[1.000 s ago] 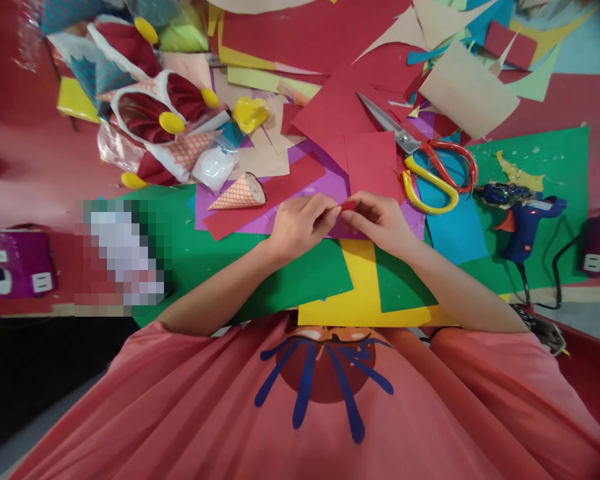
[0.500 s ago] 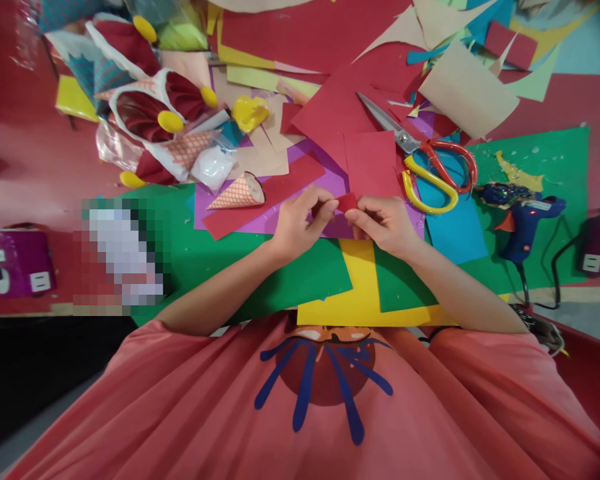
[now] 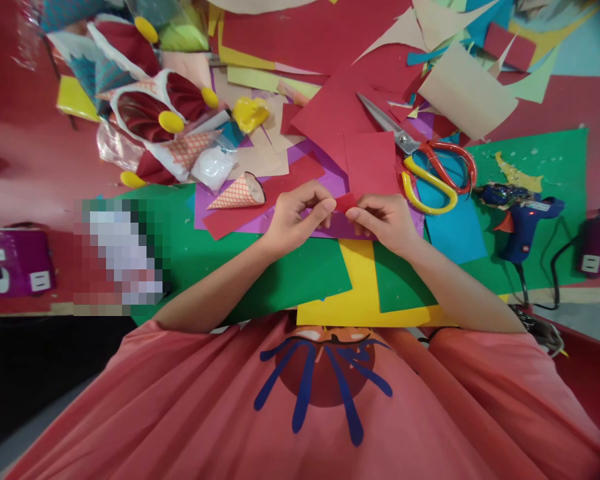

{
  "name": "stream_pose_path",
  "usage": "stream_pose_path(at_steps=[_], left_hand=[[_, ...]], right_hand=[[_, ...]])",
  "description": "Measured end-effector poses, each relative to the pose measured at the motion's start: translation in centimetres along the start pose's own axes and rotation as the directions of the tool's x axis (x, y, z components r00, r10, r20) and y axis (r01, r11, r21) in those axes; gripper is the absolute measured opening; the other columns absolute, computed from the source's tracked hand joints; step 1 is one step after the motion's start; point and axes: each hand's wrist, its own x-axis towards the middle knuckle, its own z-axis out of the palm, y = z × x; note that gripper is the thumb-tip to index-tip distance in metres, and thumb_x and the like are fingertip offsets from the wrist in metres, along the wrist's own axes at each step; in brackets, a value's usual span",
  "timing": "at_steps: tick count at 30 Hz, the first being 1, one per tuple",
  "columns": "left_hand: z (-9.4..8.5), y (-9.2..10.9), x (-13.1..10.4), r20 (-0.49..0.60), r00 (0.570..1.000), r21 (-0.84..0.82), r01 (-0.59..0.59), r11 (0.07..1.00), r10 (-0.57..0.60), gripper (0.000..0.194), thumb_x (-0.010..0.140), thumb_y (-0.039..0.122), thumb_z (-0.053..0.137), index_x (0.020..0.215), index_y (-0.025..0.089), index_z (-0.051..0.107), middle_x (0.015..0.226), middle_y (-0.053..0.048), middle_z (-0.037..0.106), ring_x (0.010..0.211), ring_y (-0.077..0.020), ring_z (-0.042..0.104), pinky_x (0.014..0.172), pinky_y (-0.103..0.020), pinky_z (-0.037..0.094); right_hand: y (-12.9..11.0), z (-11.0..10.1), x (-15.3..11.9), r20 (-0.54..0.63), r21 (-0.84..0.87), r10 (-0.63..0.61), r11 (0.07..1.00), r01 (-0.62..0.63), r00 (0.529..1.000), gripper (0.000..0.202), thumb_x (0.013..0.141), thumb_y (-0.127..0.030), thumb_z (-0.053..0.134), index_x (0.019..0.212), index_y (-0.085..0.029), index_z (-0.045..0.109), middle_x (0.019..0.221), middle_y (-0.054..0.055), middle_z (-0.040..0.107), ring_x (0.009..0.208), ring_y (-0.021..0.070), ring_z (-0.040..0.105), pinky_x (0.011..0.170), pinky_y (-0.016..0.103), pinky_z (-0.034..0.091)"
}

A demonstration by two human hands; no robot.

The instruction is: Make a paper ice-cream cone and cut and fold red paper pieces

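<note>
More of the small red piece (image 3: 345, 203) shows between the fingertips than a second ago, so its middle is now easier to see and work on. It is held over the purple sheet (image 3: 201, 205), between the patterned cone (image 3: 237, 192) and the scissors (image 3: 405, 141). The left hand (image 3: 294, 217) seems to pinch one end, thumb and forefinger nearly closed in a rounded loop — the exact contact is hard to make out. The right hand (image 3: 393, 220) grips the other end, thumb pressed in, fingers curled — both forearms angle inward.
</note>
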Motion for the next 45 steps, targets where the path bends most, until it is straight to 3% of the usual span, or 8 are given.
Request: stream_pose_path(at_steps=[5, 11, 18, 24, 28, 33, 41, 45], left_hand=[[-1.3, -0.9, 0.9, -0.128, 0.987, 0.294, -0.055, 0.954, 0.096, 0.032, 0.092, 0.043, 0.05, 0.07, 0.021, 0.051, 0.059, 0.004, 0.05, 0.053, -0.0072, 0.047, 0.051, -0.023, 0.037], [-2.4, -2.7, 1.6, -0.026, 0.98, 0.599, -0.142, 0.788, 0.196, 0.014, 0.085, 0.024, 0.057, 0.072, 0.021, 0.053, 0.068, 0.0, 0.054, 0.065, -0.0134, 0.048, 0.063, -0.029, 0.038], [-3.1, -5.3, 1.6, -0.152, 0.963, 0.673, -0.064, 0.737, 0.223, 0.015, 0.086, 0.033, 0.059, 0.078, 0.022, 0.053, 0.082, -0.004, 0.057, 0.092, -0.0235, 0.055, 0.089, -0.041, 0.041], [-3.2, -2.8, 1.6, -0.192, 0.97, 0.834, 0.079, 0.547, 0.152, 0.01, 0.09, 0.031, 0.052, 0.097, 0.024, 0.055, 0.1, -0.006, 0.063, 0.102, -0.0253, 0.056, 0.093, -0.047, 0.041], [-2.0, -1.0, 0.8, 0.083, 0.97, 0.858, -0.187, 0.478, 0.23, 0.023, 0.094, 0.023, 0.041, 0.109, 0.024, 0.058, 0.112, -0.006, 0.067, 0.105, -0.023, 0.061, 0.094, -0.046, 0.043], [0.1, -0.9, -0.2, 0.518, 0.84, 0.681, -0.518, 0.518, 0.159, 0.037, 0.095, 0.034, 0.045, 0.127, 0.02, 0.055, 0.139, -0.01, 0.057, 0.131, -0.0244, 0.051, 0.112, -0.05, 0.035], [1.5, 0.0, -1.1, 0.687, 0.711, 0.588, -0.666, 0.459, 0.151, 0.044, 0.089, 0.034, 0.057, 0.129, 0.015, 0.056, 0.131, -0.014, 0.062, 0.124, -0.0263, 0.058, 0.109, -0.045, 0.043], [1.7, 0.6, -1.7, 0.671, 0.722, 0.627, -0.675, 0.388, 0.17, 0.032, 0.092, 0.029, 0.054, 0.12, 0.017, 0.061, 0.124, -0.012, 0.067, 0.117, -0.0241, 0.062, 0.099, -0.039, 0.05]], right_hand=[[-0.1, -0.7, -0.1, -0.064, -0.185, -0.11, 0.978, 0.097, 0.992, 0.04, 0.093, -0.05, 0.049, 0.069, -0.019, 0.059, 0.062, -0.002, 0.059, 0.055, 0.0085, 0.051, 0.054, 0.025, 0.037], [0.8, -3.5, 1.0, -0.364, -0.393, -0.234, 0.916, 0.078, 0.902, 0.018, 0.093, -0.039, 0.053, 0.095, -0.026, 0.065, 0.094, 0.005, 0.069, 0.085, 0.0178, 0.062, 0.077, 0.033, 0.048], [3.7, -6.1, 2.1, -0.245, -0.665, -0.311, 0.743, 0.074, 0.918, 0.045, 0.082, -0.031, 0.068, 0.125, -0.03, 0.055, 0.13, 0.008, 0.06, 0.128, 0.0295, 0.045, 0.11, 0.048, 0.035], [4.1, -5.9, 1.8, -0.152, -0.793, -0.179, 0.609, -0.012, 0.972, 0.058, 0.088, -0.032, 0.053, 0.143, -0.034, 0.035, 0.148, -0.001, 0.046, 0.144, 0.0276, 0.03, 0.115, 0.058, 0.032], [3.7, -5.8, 1.8, -0.095, -0.829, -0.173, 0.559, 0.018, 0.98, 0.058, 0.088, -0.03, 0.051, 0.144, -0.031, 0.035, 0.15, 0.001, 0.044, 0.145, 0.0274, 0.029, 0.116, 0.058, 0.032], [3.0, -5.3, 1.7, 0.002, -0.824, -0.173, 0.558, 0.1, 0.985, 0.056, 0.087, -0.031, 0.056, 0.141, -0.028, 0.04, 0.14, 0.006, 0.055, 0.142, 0.0301, 0.034, 0.117, 0.06, 0.028], [0.9, -6.3, 1.2, -0.164, -0.709, -0.197, 0.705, 0.023, 0.967, 0.03, 0.094, -0.021, 0.041, 0.119, -0.024, 0.059, 0.119, 0.008, 0.068, 0.115, 0.0222, 0.063, 0.1, 0.044, 0.052], [-0.3, -7.2, -0.7, -0.24, -0.706, -0.226, 0.708, -0.01, 0.944, 0.032, 0.097, -0.02, 0.038, 0.122, -0.024, 0.058, 0.12, 0.007, 0.068, 0.108, 0.0183, 0.066, 0.094, 0.037, 0.056]])
